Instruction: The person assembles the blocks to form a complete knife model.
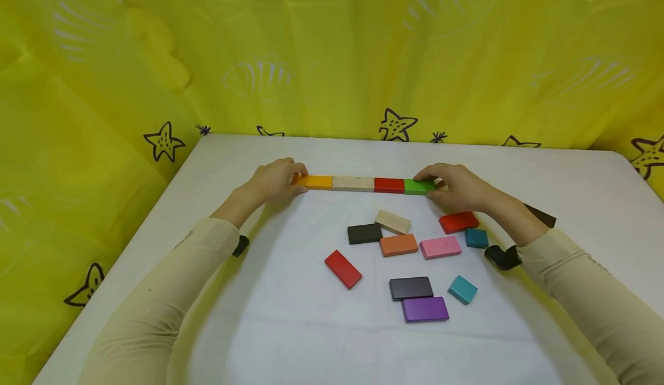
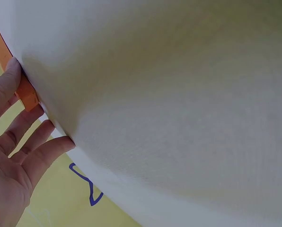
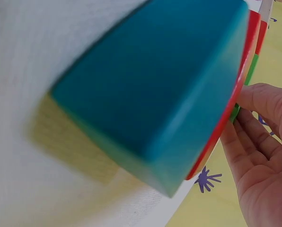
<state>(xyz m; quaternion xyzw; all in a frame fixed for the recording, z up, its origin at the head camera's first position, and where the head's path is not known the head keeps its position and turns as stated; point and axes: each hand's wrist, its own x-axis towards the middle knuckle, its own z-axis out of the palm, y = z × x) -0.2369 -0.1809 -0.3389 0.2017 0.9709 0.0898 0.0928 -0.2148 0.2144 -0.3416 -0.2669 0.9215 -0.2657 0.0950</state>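
A straight row of flat blocks lies near the back of the table: a yellow-orange block (image 1: pixel 317 182), a plain wood block (image 1: pixel 353 184), a red block (image 1: pixel 389 185) and a green block (image 1: pixel 418 187), set end to end. My left hand (image 1: pixel 277 181) pinches the yellow-orange block at the row's left end; the left wrist view shows the thumb on its near side, with other fingers at its end. At the right end, my right hand (image 1: pixel 455 186) holds the green block between thumb and fingers. In the right wrist view a teal block (image 3: pixel 150 71) partly hides the row.
Loose blocks lie in front of the row, among them a black block (image 1: pixel 365 234), an orange block (image 1: pixel 398 245), a pink block (image 1: pixel 440 248) and a purple block (image 1: pixel 425 309). Under the right forearm a dark brown block (image 1: pixel 540 215) shows. A yellow curtain (image 1: pixel 332 56) hangs behind the table.
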